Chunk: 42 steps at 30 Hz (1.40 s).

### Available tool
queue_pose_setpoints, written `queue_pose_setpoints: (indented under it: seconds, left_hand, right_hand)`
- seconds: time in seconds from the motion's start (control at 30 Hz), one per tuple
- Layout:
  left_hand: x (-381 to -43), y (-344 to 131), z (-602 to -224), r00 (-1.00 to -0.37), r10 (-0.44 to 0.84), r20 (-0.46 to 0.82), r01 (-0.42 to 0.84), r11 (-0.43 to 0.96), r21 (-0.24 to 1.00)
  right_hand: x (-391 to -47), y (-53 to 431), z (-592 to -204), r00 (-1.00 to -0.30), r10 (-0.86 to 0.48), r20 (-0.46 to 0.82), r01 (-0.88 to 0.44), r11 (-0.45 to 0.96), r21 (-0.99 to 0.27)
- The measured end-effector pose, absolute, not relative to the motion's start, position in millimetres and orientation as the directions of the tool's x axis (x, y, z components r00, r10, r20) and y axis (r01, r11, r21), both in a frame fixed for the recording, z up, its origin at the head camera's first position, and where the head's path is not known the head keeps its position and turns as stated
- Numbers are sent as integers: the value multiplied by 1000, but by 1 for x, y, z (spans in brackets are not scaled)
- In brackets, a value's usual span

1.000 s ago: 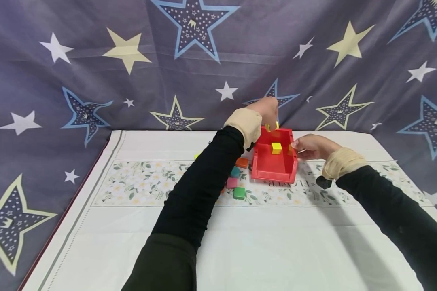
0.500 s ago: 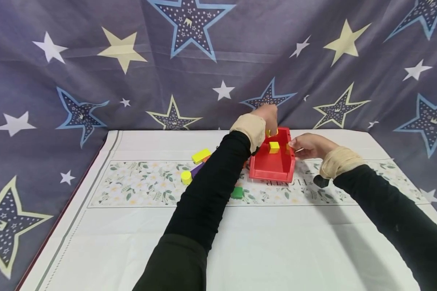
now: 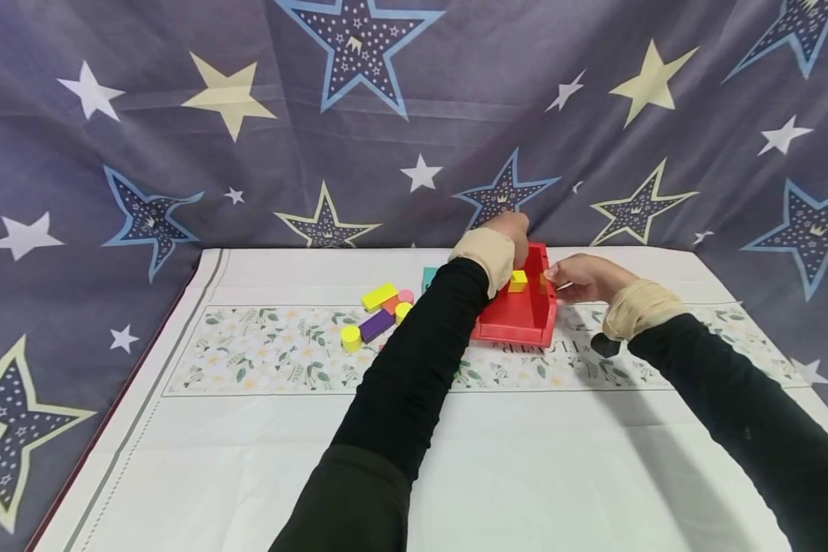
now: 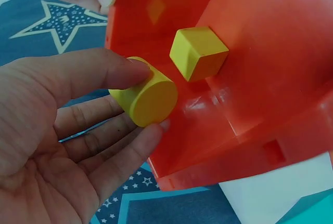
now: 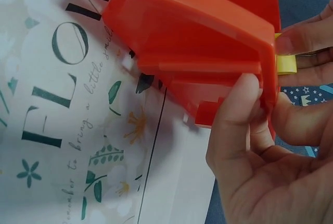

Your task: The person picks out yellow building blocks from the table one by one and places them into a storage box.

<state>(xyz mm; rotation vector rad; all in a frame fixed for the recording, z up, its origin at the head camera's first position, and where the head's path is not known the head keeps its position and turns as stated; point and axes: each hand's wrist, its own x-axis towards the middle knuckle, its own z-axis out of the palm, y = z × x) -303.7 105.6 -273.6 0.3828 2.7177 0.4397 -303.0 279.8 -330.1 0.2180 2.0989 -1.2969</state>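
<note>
Left of centre in the left wrist view, the left hand [image 4: 41,135] pinches a yellow cylinder [image 4: 154,104] by its curved side, apt for what looks a light, stiff, smooth block, while the right hand [image 5: 270,177], its grip partly hidden, seems to hold a red bin [image 5: 197,37].

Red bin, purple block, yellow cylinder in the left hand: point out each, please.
Red bin [image 3: 512,336]: head view, near rim.
Purple block [image 3: 376,325]: head view, top face.
Yellow cylinder [image 4: 155,104]: left wrist view, flat round end.
</note>
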Motion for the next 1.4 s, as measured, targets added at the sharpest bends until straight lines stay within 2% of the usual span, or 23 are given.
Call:
queue_pose_setpoints:
  seconds: [0.33, 0.63, 0.87, 1.0, 1.3, 1.4]
  left_hand:
    - [-302, 108, -279, -892, 317, -321, 219, 927, 306]
    - [-306, 111, -291, -916, 335, -222, 277, 927, 255]
    - [-307, 111, -296, -924, 300, -238, 236, 935, 265]
    - [-302, 109, -294, -926, 315, -206, 259, 930, 260]
    - [-303, 118, -297, -931, 307, -198, 300, 952, 64]
    - [-326, 129, -319, -940, 272, -204, 276, 961, 7]
  right_hand:
    - [-304, 280, -332, -771, -177, -612, 466, 498, -731]
    - [-305, 279, -332, -780, -168, -603, 465, 491, -737]
    - [-305, 279, -333, -780, -151, -607, 470, 498, -729]
    - [-304, 279, -332, -780, -166, -604, 465, 492, -736]
    - [-303, 279, -332, -787, -168, -593, 458, 485, -745]
    - [-303, 279, -333, -786, -168, -594, 459, 486, -744]
